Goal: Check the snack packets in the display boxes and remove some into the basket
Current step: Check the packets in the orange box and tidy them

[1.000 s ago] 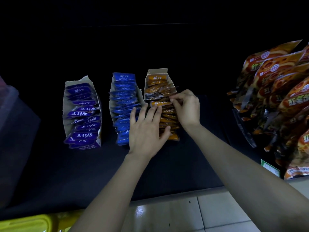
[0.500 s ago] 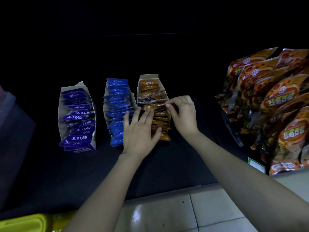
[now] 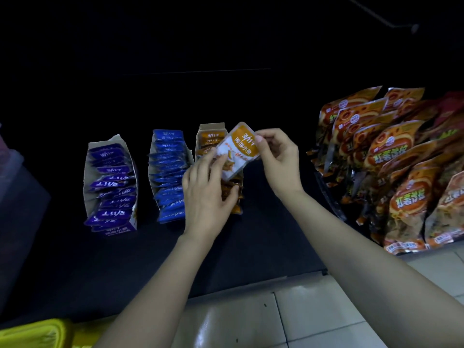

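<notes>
Three open display boxes stand side by side on a dark shelf: purple packets (image 3: 110, 187) at the left, blue packets (image 3: 169, 174) in the middle, orange packets (image 3: 208, 139) at the right. My right hand (image 3: 278, 162) pinches one orange and white packet (image 3: 237, 150) by its top corner, lifted clear above the orange box. My left hand (image 3: 208, 194) lies over the front packets of that box, its fingertips touching the lifted packet's lower edge. A yellow basket (image 3: 32, 334) shows at the bottom left corner.
Large orange snack bags (image 3: 401, 167) stand stacked on the shelf at the right. A pale translucent container (image 3: 12, 172) sits at the far left. White floor tiles (image 3: 251, 320) run along the shelf's front edge.
My right hand has pulled one orange packet up out of the box and turned its face toward me. My left hand stays on the box's front packets.
</notes>
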A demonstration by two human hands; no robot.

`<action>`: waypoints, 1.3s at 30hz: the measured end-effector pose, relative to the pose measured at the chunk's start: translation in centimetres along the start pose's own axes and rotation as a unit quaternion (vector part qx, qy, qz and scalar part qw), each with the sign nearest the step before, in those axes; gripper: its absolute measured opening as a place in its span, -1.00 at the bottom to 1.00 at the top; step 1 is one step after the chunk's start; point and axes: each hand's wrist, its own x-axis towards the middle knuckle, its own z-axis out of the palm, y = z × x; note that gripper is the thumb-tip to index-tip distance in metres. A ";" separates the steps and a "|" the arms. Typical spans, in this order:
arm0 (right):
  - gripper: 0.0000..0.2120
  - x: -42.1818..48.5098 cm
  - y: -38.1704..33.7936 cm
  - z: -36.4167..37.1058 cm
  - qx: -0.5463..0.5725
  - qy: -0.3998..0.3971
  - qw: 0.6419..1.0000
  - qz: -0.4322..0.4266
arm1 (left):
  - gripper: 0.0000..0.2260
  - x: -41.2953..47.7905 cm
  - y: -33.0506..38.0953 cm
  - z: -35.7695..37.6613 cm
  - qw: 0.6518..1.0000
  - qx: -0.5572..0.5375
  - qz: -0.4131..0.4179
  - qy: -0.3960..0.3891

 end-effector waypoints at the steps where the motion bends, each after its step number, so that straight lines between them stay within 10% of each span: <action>1: -0.93 0.1 -0.5 0.1 0.030 -0.003 0.999 0.022 | -0.42 0.2 0.3 -0.2 1.000 -0.007 0.005 0.013; 13: -0.85 -1.2 -0.6 0.2 0.103 -0.117 0.980 0.125 | -0.80 -0.1 0.6 -1.4 0.972 -0.202 -0.092 0.073; 24: -0.87 -1.4 -0.3 0.6 0.106 -0.076 0.982 0.136 | -0.91 0.1 -0.1 -0.8 0.828 -0.463 -0.316 -0.008; 35: -0.63 -1.9 0.7 0.2 0.003 -0.087 0.981 0.175 | -0.79 -1.0 0.4 -0.6 0.974 -0.220 -0.030 0.044; 39: -0.87 -1.6 1.0 0.2 -0.005 -0.083 0.977 0.198 | -0.79 -1.0 -0.3 0.1 0.988 -0.150 0.019 0.039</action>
